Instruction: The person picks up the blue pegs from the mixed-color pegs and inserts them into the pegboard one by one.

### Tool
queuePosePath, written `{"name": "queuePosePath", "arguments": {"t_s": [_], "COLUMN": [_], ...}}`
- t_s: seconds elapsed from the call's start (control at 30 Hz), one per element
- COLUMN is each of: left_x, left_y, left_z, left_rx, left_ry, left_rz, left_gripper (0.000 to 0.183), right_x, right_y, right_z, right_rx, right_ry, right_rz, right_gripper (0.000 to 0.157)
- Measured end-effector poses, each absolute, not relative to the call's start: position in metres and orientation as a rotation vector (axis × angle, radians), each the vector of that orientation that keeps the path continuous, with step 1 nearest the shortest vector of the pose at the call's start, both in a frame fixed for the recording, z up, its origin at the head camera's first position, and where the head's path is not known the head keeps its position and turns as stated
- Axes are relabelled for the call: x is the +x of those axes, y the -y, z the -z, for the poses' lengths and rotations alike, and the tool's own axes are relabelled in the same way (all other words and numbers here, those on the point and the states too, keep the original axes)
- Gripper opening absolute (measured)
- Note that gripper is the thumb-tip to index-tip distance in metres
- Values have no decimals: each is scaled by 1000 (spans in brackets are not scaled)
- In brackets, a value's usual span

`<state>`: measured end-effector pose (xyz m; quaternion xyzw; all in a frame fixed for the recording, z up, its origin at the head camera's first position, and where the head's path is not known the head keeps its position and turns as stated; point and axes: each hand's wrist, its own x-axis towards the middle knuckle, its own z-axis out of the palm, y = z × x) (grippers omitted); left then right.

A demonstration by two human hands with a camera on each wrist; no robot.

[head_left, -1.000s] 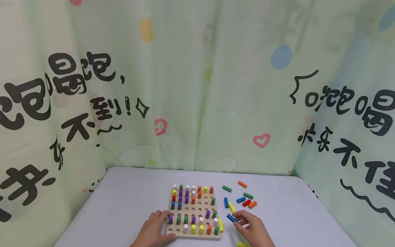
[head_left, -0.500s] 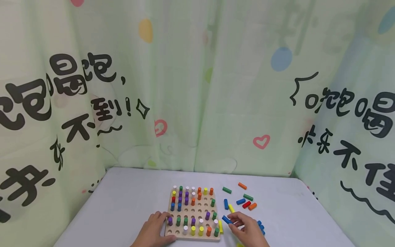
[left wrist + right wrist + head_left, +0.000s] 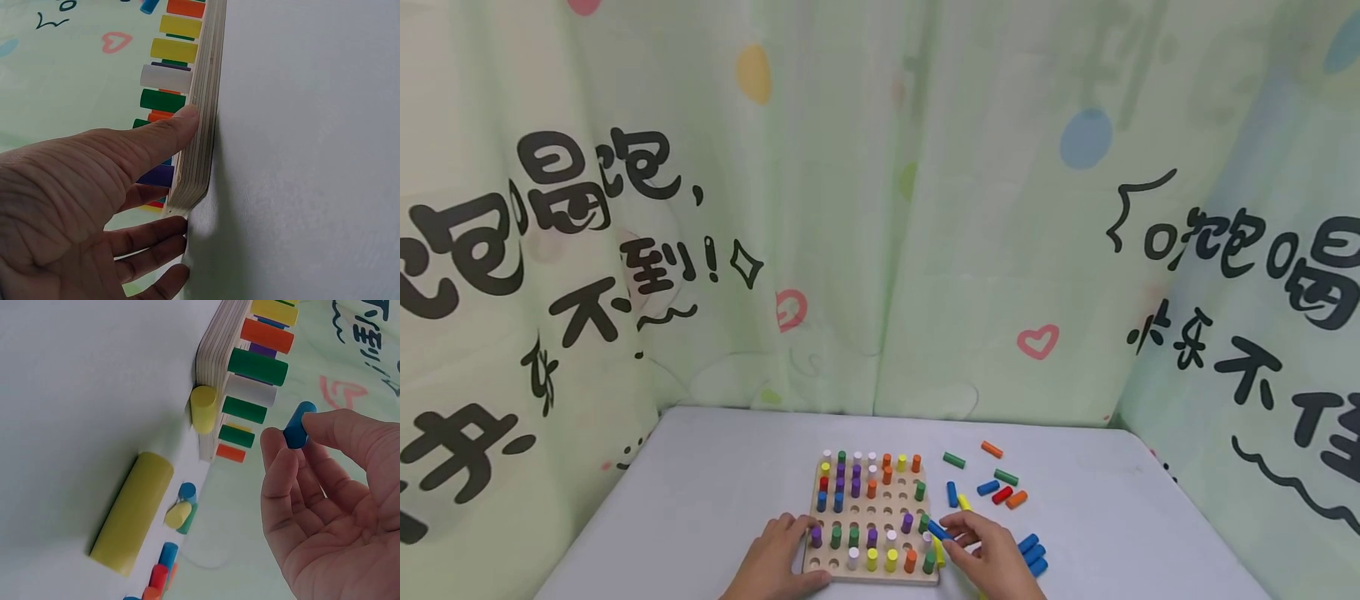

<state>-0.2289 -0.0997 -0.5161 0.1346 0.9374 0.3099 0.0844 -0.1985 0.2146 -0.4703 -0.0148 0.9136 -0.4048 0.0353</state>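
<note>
A wooden pegboard (image 3: 872, 577) with colored pegs standing in rows of holes lies on the table. At its near left corner, my left hand (image 3: 772, 562) grips it; in the left wrist view the thumb (image 3: 187, 115) presses the layered side of the board. My right hand (image 3: 988, 557) pinches a blue peg (image 3: 937, 530) between thumb and fingertips, over the board's right edge. Seen from the right wrist, the blue peg (image 3: 299, 427) is tilted and apart from the standing pegs. A yellow peg (image 3: 204, 409) lies against the board's side.
Loose pegs lie right of the board, among them a green peg (image 3: 954, 460), an orange peg (image 3: 992, 450) and a red peg (image 3: 1002, 495). Several blue pegs (image 3: 1033, 553) sit beyond the right hand. A printed curtain (image 3: 880, 250) hangs behind the white table (image 3: 715, 467).
My right hand has moved left with the blue peg, from beside the board to its right edge. Blue pegs behind that hand have come into view. The left hand stays on the board.
</note>
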Motion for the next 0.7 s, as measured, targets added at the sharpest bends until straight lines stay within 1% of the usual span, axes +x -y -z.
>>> {"name": "queuePosePath", "arguments": {"t_s": [0.33, 0.5, 0.7], "left_x": [-227, -227, -229], "left_y": [97, 100, 100], "left_z": [515, 518, 518], "left_rx": [384, 405, 421], "left_ry": [-2807, -2804, -2799], "left_rz": [-912, -907, -898], "left_gripper": [70, 70, 72], "right_x": [-202, -203, -204], "right_y": [-206, -201, -194], "right_z": [467, 467, 466], "right_rx": [-157, -171, -182], "right_ry": [-2829, -2770, -2772], "right_rz": [1247, 1290, 1321], "right_gripper": [23, 25, 24]}}
